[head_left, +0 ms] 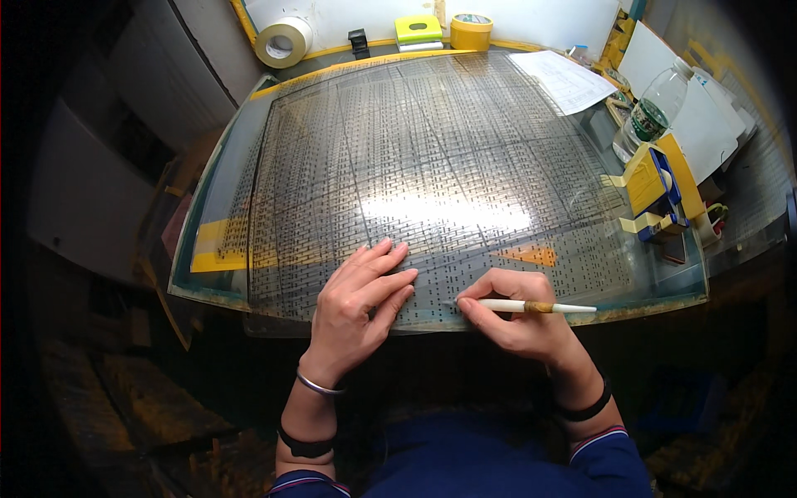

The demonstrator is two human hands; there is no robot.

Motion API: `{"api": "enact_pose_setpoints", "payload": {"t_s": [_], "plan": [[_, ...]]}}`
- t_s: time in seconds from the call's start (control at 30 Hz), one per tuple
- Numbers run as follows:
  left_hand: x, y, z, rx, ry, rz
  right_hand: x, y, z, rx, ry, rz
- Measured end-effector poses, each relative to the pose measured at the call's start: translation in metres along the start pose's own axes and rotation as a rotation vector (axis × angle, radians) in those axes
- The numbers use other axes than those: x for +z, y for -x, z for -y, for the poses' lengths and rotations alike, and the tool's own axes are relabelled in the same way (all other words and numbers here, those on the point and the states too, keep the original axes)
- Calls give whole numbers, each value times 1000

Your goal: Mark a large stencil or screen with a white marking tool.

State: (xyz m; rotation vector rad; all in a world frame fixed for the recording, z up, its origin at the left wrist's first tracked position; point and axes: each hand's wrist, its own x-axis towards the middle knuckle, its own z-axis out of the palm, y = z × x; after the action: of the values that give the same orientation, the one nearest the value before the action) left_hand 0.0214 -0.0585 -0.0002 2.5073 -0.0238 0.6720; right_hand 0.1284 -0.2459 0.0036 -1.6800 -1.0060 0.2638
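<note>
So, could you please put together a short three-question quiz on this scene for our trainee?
1. Which holds the white pen-like tool: (a) left hand, (b) right hand, (c) both hands?
2. True or false: the clear bottle is on the person's left.
3. Fill in: the fingers of the left hand rest on the ____.

Key:
1. b, the right hand.
2. False; the clear bottle is on the right.
3. Dotted sheet.

Your patterned sheet [332,166] looks like glossy plastic; your pen [540,307], smooth plastic; your bracelet [317,388], polished metal.
</note>
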Motion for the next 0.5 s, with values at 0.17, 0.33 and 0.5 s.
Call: {"api": "enact_pose_setpoints", "payload": {"t_s": [0.17, 0.33, 0.5], "plan": [[1, 1, 2, 17, -25, -17, 3, 0, 0, 56, -9, -33], [2, 1, 3, 23, -33, -26, -2, 0, 1, 11, -4, 28], [1, 1, 2, 32, -39, -24, 0, -1, 1, 13, 14, -22]]}}
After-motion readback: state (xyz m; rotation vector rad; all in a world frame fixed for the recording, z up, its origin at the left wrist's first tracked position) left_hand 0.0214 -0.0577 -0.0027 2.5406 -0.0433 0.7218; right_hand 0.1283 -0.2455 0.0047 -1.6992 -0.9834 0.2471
